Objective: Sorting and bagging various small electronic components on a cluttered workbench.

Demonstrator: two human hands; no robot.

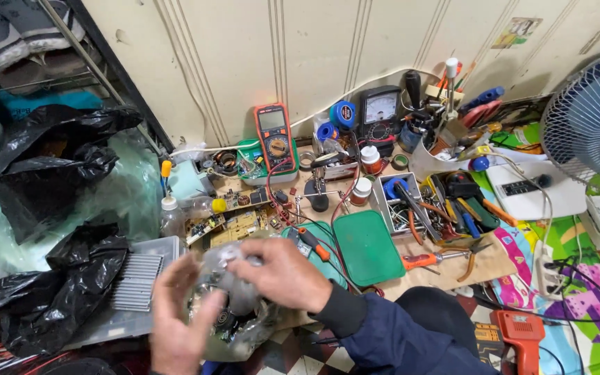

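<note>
The clear bag [234,292] lies between both hands: right hand [282,274] clenched on its top, left hand [178,316] open against its left side, fingers spread

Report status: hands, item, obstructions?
Both hands, left hand and right hand, on clear plastic bag of small parts. Green lid, circuit boards close behind.

The low wooden work board [484,267] lies against the cream wall. On it: an orange-and-black digital multimeter [275,137] at the far edge, a green rectangular plastic lid [367,246] near the front edge, a divided white parts tray [401,205] and orange-handled pliers [446,258] toward the right edge.
</note>
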